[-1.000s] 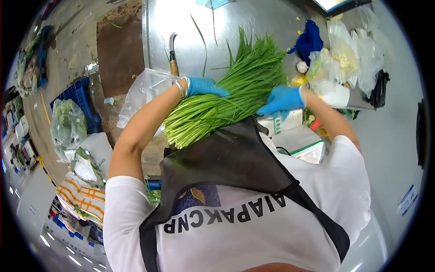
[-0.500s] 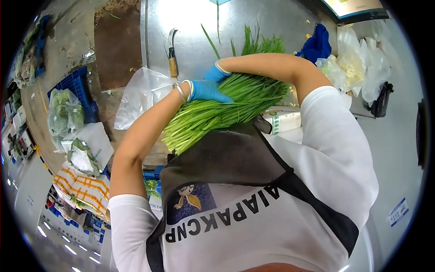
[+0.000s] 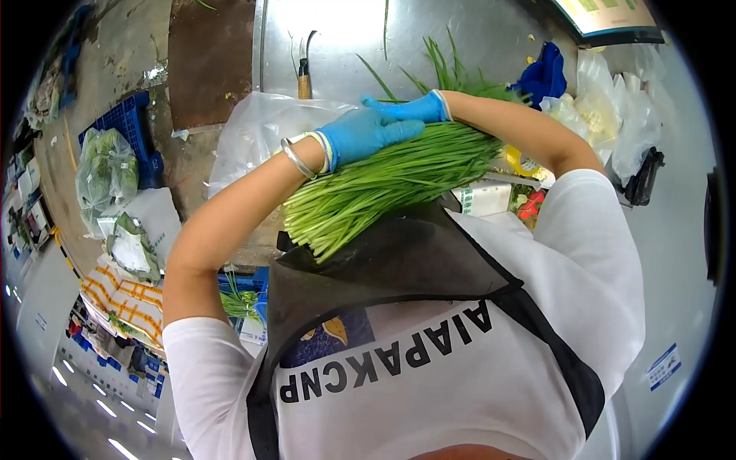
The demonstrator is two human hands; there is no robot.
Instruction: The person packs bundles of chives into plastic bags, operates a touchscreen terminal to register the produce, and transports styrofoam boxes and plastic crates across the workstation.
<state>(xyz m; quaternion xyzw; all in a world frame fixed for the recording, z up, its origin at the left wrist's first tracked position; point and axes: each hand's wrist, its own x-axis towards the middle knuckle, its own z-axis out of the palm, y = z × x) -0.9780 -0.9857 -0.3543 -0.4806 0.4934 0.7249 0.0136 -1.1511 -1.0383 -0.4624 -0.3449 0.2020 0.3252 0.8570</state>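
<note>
A thick bunch of garlic chives point(image 3: 391, 172) lies across the front of my dark apron point(image 3: 383, 261), its pale cut ends at the left and its leaf tips under my right forearm. Both hands wear blue gloves. My left hand point(image 3: 366, 139) is closed over the top of the bunch, thumb along the leaves. Against its far side rests my right hand point(image 3: 410, 109), whose fingers overlap the left hand and are partly hidden. A sickle-shaped knife with a wooden handle point(image 3: 304, 83) lies on the metal table point(image 3: 337, 46) beyond a clear plastic bag point(image 3: 249, 130).
Loose chive leaves point(image 3: 452, 69) lie on the table past my right arm. A blue cloth point(image 3: 542, 75), plastic bags point(image 3: 598, 100) and a screen point(image 3: 609, 17) are at the right. Down left stand a blue crate point(image 3: 123, 130), bagged vegetables point(image 3: 107, 169) and taped boxes point(image 3: 123, 295).
My right hand has come further over the far side of the bunch and shows more. The left hand has shifted right and up along the leaves. The cut ends are more gathered.
</note>
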